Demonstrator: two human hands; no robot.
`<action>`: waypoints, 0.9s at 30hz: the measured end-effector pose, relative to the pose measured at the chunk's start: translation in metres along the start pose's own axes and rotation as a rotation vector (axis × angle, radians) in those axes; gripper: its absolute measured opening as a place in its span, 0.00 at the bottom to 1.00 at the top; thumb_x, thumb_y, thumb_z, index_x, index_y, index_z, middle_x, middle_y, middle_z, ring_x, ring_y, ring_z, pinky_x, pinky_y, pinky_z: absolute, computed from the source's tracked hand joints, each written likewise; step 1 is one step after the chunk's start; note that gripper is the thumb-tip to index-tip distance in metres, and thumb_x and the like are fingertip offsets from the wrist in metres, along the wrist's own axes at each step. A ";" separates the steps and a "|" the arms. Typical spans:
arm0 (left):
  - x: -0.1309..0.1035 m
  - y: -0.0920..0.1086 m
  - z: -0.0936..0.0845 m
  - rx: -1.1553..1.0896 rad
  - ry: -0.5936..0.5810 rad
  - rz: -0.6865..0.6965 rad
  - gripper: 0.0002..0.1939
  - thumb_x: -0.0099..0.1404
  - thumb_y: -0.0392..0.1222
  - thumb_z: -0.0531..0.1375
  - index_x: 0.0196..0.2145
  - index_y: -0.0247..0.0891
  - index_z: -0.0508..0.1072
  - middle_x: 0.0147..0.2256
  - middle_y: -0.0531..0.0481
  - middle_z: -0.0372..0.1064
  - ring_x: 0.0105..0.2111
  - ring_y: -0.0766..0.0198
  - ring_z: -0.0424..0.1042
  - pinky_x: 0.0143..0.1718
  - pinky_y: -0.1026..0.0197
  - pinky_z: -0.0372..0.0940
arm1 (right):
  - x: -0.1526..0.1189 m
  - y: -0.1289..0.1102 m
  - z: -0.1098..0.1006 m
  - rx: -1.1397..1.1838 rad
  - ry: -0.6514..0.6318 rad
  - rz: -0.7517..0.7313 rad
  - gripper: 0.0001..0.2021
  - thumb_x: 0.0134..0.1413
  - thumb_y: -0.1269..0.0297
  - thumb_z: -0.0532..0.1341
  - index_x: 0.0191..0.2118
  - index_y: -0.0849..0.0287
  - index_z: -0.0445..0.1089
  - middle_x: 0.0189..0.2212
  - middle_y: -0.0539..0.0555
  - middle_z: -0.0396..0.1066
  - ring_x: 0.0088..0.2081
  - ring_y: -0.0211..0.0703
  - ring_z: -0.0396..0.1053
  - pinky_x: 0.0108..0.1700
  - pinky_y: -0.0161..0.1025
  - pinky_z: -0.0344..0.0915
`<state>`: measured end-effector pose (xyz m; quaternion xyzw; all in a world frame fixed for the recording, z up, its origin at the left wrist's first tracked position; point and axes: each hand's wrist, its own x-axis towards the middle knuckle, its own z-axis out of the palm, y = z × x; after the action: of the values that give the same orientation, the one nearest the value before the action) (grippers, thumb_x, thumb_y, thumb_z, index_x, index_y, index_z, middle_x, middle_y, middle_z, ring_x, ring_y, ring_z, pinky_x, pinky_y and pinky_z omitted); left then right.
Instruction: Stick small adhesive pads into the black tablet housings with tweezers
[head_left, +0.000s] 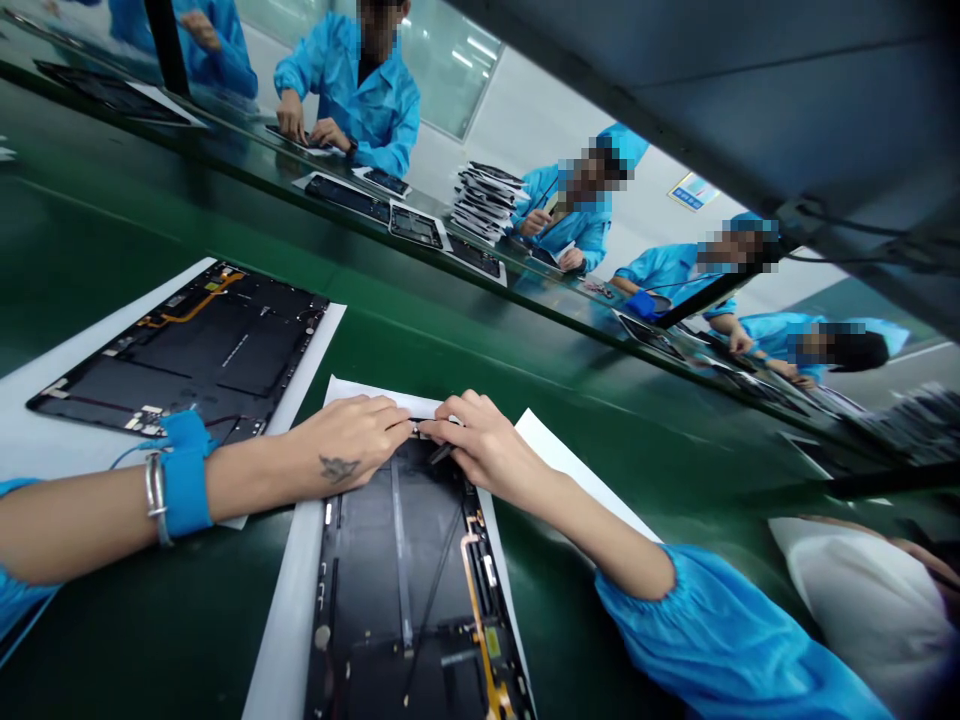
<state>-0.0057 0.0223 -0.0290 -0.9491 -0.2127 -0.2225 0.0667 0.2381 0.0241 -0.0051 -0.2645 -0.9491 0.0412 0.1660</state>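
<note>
A dark device housing (435, 570) with an orange flex cable lies on a white sheet (281, 620) in front of me. At its far edge my left hand (356, 440) has its fingers bent together, the fingertips at a small part on the rim; what they hold is too small to name. My right hand (480, 440) meets it there from the right, thumb and forefinger pinched at the same rim. A dark, slim tool (441, 453) shows under its fingers. A blue wrist strap (186, 470) is round my left wrist.
Another open housing (217, 350) lies on white paper to the left. A white sheet (577, 470) is beyond my right forearm. Across the green bench (420, 330), people in blue work among housings and a tall stack (487, 200). A white-covered shape (862, 600) is at right.
</note>
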 end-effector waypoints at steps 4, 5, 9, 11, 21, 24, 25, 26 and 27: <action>0.000 -0.001 -0.001 -0.001 0.033 0.019 0.17 0.64 0.28 0.53 0.45 0.25 0.77 0.44 0.43 0.74 0.43 0.55 0.73 0.45 0.54 0.69 | 0.008 0.011 -0.010 -0.088 -0.105 -0.130 0.16 0.64 0.79 0.48 0.46 0.65 0.72 0.40 0.57 0.65 0.38 0.42 0.51 0.38 0.41 0.47; 0.000 -0.002 -0.002 -0.005 0.036 0.028 0.16 0.65 0.27 0.52 0.45 0.26 0.77 0.43 0.43 0.74 0.43 0.55 0.72 0.46 0.54 0.68 | 0.009 0.015 -0.011 -0.036 -0.136 -0.132 0.17 0.63 0.80 0.48 0.47 0.65 0.72 0.41 0.57 0.65 0.38 0.42 0.51 0.39 0.41 0.48; -0.001 -0.008 -0.002 -0.101 0.026 0.023 0.16 0.69 0.27 0.50 0.45 0.28 0.77 0.43 0.46 0.74 0.43 0.58 0.71 0.46 0.57 0.66 | 0.009 0.027 -0.009 0.340 -0.190 -0.036 0.18 0.62 0.81 0.50 0.49 0.63 0.73 0.43 0.56 0.66 0.42 0.40 0.57 0.45 0.39 0.54; -0.002 -0.013 0.000 -0.213 0.012 -0.029 0.15 0.71 0.29 0.50 0.45 0.30 0.76 0.43 0.48 0.74 0.42 0.60 0.70 0.44 0.59 0.65 | 0.006 0.028 -0.005 0.455 -0.151 0.041 0.16 0.63 0.79 0.52 0.47 0.62 0.74 0.42 0.55 0.67 0.43 0.39 0.59 0.47 0.39 0.55; 0.015 -0.016 -0.013 -0.294 -0.329 -0.437 0.11 0.75 0.40 0.49 0.42 0.35 0.70 0.41 0.47 0.65 0.40 0.58 0.62 0.41 0.55 0.57 | -0.041 -0.002 -0.020 -0.068 0.203 0.187 0.18 0.52 0.85 0.50 0.44 0.65 0.69 0.41 0.56 0.66 0.39 0.41 0.53 0.38 0.40 0.50; 0.023 -0.027 -0.020 -0.222 -0.424 -0.459 0.12 0.73 0.39 0.50 0.50 0.33 0.66 0.47 0.41 0.62 0.43 0.54 0.57 0.44 0.52 0.54 | -0.058 -0.013 -0.015 -0.008 0.264 0.218 0.20 0.51 0.86 0.50 0.46 0.64 0.67 0.40 0.55 0.65 0.39 0.40 0.54 0.39 0.39 0.51; 0.025 -0.033 -0.020 -0.249 -0.439 -0.453 0.13 0.73 0.40 0.51 0.51 0.32 0.66 0.47 0.41 0.62 0.42 0.54 0.57 0.44 0.52 0.53 | -0.062 -0.015 -0.012 0.006 0.277 0.218 0.20 0.50 0.86 0.50 0.46 0.64 0.67 0.40 0.55 0.65 0.39 0.40 0.54 0.39 0.39 0.52; 0.027 -0.040 -0.018 -0.292 -0.463 -0.439 0.12 0.73 0.42 0.52 0.49 0.33 0.66 0.45 0.42 0.63 0.42 0.55 0.58 0.43 0.53 0.53 | -0.065 -0.018 -0.009 0.019 0.292 0.214 0.21 0.50 0.87 0.49 0.46 0.63 0.66 0.40 0.54 0.65 0.40 0.40 0.54 0.39 0.39 0.52; 0.028 -0.048 -0.015 -0.340 -0.498 -0.420 0.11 0.72 0.44 0.53 0.45 0.34 0.67 0.42 0.44 0.63 0.41 0.56 0.59 0.43 0.55 0.54 | -0.067 -0.020 -0.007 0.033 0.308 0.208 0.21 0.49 0.87 0.49 0.46 0.63 0.66 0.40 0.54 0.65 0.39 0.40 0.54 0.38 0.39 0.53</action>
<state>-0.0095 0.0727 -0.0017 -0.9075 -0.3725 -0.0256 -0.1927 0.2845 -0.0271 -0.0147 -0.3617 -0.8791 0.0325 0.3087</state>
